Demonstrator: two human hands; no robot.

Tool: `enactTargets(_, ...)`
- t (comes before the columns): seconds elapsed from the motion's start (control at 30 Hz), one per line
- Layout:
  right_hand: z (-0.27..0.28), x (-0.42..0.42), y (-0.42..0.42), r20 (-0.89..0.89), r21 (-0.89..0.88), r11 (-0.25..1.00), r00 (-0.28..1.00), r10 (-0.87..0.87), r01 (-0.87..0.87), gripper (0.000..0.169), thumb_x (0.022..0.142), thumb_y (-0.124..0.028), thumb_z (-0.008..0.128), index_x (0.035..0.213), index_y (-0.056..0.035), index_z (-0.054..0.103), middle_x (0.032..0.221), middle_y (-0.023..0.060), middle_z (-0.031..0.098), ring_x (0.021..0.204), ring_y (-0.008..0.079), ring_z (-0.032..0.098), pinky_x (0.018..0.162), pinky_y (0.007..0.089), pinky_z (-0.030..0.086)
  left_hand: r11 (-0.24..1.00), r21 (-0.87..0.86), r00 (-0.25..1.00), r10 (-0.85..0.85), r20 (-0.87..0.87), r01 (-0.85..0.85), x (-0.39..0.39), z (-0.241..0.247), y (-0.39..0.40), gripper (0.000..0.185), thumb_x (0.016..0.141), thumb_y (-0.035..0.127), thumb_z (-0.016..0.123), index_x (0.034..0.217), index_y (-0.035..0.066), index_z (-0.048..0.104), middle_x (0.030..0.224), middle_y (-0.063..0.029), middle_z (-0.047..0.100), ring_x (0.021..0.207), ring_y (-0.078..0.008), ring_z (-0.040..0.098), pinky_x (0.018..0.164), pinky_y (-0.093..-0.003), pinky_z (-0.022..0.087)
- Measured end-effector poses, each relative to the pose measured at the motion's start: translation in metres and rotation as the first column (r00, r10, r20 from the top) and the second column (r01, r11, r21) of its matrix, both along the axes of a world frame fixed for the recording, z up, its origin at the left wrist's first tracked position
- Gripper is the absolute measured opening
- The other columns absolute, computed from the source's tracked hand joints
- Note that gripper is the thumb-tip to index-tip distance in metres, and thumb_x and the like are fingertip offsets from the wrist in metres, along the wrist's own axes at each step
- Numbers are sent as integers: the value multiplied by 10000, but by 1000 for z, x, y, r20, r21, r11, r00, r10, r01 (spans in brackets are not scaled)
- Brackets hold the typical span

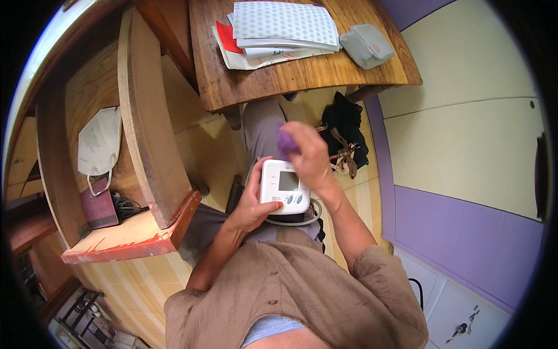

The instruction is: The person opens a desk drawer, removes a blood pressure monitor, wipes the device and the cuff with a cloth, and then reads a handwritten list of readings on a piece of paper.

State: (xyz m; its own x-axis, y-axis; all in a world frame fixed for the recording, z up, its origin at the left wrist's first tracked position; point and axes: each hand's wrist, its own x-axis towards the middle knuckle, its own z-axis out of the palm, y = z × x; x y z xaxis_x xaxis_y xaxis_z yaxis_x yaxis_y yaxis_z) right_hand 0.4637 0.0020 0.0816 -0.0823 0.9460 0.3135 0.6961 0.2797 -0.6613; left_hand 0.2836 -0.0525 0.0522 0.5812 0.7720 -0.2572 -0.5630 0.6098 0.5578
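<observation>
A white blood pressure monitor (287, 205) with a grey display and two oval buttons rests over my lap. My left hand (253, 205) grips it along its left side, the thumb on the lower front. A purple fuzzy cloth or sponge (286, 141) is held by my right hand (309, 152), just above the monitor's upper right part, which the hand partly hides. The right hand is slightly blurred. A grey tube (317, 213) curves beside and below the monitor. Something dark lies beneath the device, mostly hidden.
An open wooden drawer (146, 109) at left holds a white face mask (99, 141), a maroon booklet (99, 205) and cables (126, 207). On the wooden table (218, 87) ahead lie stacked papers (283, 26) and a grey pouch (368, 46). A black bag (342, 118) lies at right.
</observation>
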Motion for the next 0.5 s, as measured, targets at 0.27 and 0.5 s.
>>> enactTargets(0.27,34,11,-17,-455,-155,977,868,-200,145,286,925,-140,662,1179,-31,586,1102,98,676,962,166,650,840,315,525,984,-40,979,178,99,-175,-12,6,14,834,828,85,732,1490,159,230,1273,-51,509,1189,-185,515,1004,-348,447)
enactTargets(0.5,35,-10,-59,-661,-141,985,750,-23,-95,272,921,-79,638,1180,-28,571,1248,140,607,1121,194,595,972,312,455,964,-136,964,243,110,-227,-3,-10,11,547,1020,410,436,1485,150,315,1361,-68,523,1245,-220,525,1032,-399,459)
